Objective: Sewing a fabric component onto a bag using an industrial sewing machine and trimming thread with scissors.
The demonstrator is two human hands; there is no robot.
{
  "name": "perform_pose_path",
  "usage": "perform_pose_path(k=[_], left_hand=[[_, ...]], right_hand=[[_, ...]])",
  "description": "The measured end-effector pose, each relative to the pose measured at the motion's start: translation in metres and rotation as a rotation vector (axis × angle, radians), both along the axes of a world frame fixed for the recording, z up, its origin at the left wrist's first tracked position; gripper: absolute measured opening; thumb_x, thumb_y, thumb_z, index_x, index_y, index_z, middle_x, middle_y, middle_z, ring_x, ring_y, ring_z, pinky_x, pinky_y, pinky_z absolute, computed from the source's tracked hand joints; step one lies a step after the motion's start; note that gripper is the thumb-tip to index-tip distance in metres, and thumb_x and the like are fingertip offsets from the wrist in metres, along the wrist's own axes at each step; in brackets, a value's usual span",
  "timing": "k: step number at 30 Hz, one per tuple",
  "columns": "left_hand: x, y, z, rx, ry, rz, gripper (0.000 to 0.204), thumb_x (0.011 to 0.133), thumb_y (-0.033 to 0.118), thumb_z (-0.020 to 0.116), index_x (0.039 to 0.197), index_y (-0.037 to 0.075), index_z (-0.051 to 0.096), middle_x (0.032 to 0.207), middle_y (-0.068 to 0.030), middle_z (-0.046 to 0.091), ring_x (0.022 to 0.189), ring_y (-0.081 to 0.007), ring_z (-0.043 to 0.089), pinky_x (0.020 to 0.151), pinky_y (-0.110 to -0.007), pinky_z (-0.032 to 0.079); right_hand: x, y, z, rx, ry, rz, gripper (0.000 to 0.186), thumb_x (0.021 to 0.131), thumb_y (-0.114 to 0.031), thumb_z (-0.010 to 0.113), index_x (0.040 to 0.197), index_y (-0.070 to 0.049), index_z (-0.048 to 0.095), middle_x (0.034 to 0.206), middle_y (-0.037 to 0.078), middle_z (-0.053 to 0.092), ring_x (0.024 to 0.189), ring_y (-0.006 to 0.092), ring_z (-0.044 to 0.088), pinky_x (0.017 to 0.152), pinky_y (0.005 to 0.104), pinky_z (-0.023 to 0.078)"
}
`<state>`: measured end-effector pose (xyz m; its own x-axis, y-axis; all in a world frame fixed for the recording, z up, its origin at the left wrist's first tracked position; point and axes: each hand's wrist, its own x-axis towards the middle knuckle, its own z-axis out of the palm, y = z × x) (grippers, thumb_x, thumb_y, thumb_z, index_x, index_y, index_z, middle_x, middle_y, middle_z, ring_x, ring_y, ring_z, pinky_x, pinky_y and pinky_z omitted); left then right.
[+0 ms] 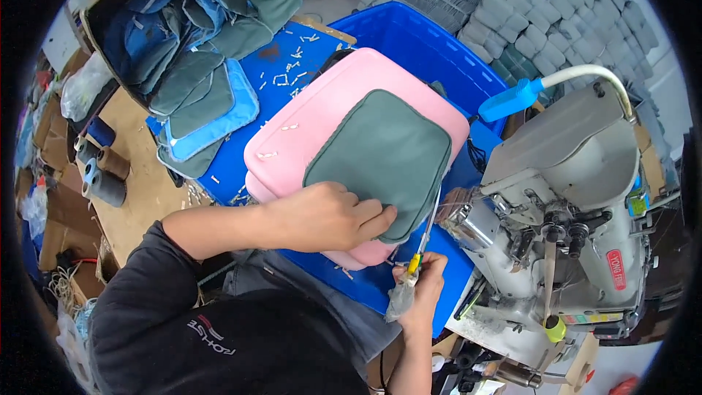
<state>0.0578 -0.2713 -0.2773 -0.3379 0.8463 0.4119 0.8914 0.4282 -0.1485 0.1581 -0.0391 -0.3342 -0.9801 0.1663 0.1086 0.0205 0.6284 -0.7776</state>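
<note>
A dark green fabric pad [387, 150] with rounded corners lies on a pink plastic lid or box [292, 128] in front of me. My left hand [333, 216] rests on the pad's near left part, fingers curled together and pressed against it. At the near right edge, my right hand [423, 285] is closed around a long, thin metal tool [428, 234] with a yellow collar and a clear plastic-wrapped handle. The tool's shaft runs along the pad's right edge; I cannot make out its exact kind. White thread scraps [268, 155] cling to the pink surface.
A grey sewing machine [570, 153] with a blue lamp [512, 99] stands close on the right. Behind the pink surface is a blue plastic bin [409, 33]. Green and blue pads [208, 95] pile up at left, near thread spools [107, 179]. Stacked grey pads [541, 11] fill the back.
</note>
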Motion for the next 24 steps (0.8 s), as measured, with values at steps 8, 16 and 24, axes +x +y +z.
perform_pose_path(k=[8, 16, 24], left_hand=[[0.001, -0.010, 0.005, 0.139, -0.070, 0.029, 0.053, 0.079, 0.013, 0.061, 0.129, -0.001, 0.057, 0.082, -0.0039, 0.054, 0.056, -0.0168, 0.056, 0.049, -0.031, 0.044], [0.005, -0.006, 0.010, 0.143, -0.061, 0.045, 0.051, 0.079, 0.013, 0.060, 0.128, -0.001, 0.058, 0.075, -0.0030, 0.052, 0.055, -0.0159, 0.056, 0.049, -0.031, 0.044], [0.031, -0.015, 0.026, 0.086, -0.058, 0.093, 0.054, 0.078, 0.014, 0.060, 0.129, -0.004, 0.057, 0.073, -0.0028, 0.048, 0.054, -0.0149, 0.054, 0.049, -0.029, 0.043]], right_hand=[[0.052, 0.010, -0.001, -0.590, -0.200, -0.184, 0.058, 0.072, -0.018, 0.089, 0.103, -0.005, 0.042, 0.080, 0.008, 0.058, 0.065, 0.0169, 0.061, 0.058, 0.0309, 0.052], [0.042, -0.024, 0.039, -1.157, -0.514, 0.215, 0.095, 0.071, -0.089, 0.057, 0.104, -0.001, 0.044, 0.079, 0.009, 0.053, 0.059, 0.0204, 0.058, 0.055, 0.0357, 0.055], [0.028, -0.025, 0.031, -1.139, -0.342, 0.063, 0.045, 0.096, -0.049, 0.057, 0.106, -0.007, 0.045, 0.084, 0.008, 0.055, 0.061, 0.0176, 0.057, 0.055, 0.0333, 0.053]])
